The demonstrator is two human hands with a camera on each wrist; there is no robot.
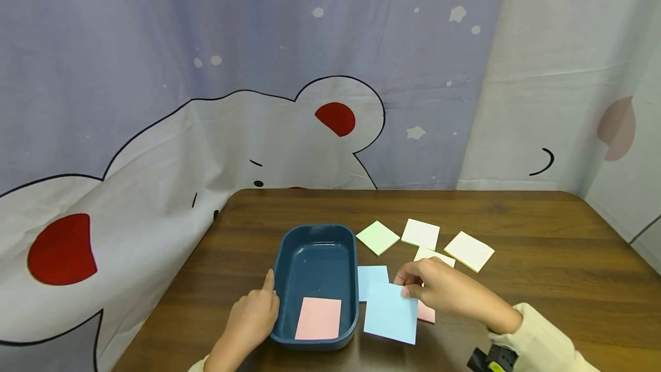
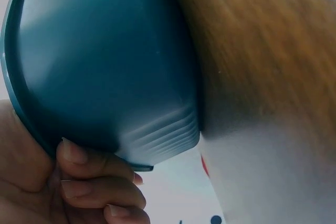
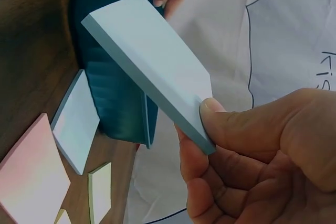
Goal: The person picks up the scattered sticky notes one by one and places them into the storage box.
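The right hand (image 1: 436, 287) has its grip closed on a light blue sticky-note pad (image 1: 391, 313), thumb on the upper face near one corner and fingers underneath. That pad is in the air, at about 4 o'clock from the dark blue plastic tub (image 1: 324, 271) and just beside its wall. The left hand (image 1: 252, 314), at 8 o'clock, has its grip curled round the tub's rim, with fingers bent against the outer wall (the left wrist view shows them best) and the index finger pointing along the side. Inside the tub, towards 6 o'clock, a pink pad (image 1: 318, 319) lies flat.

A second light blue pad (image 1: 372, 281) lies on the wood-grain worktop (image 1: 542, 257) at the tub's 3 o'clock, partly covered by the held one in the head view. A pale green pad (image 1: 378, 238) lies at 2 o'clock from the tub. From the right hand, a white pad (image 1: 420, 233) is at 12, a cream pad (image 1: 469, 252) at 2, and another pink pad (image 1: 426, 313), partly hidden, at 6. A lilac-and-white printed cloth (image 1: 403, 68) hangs behind.
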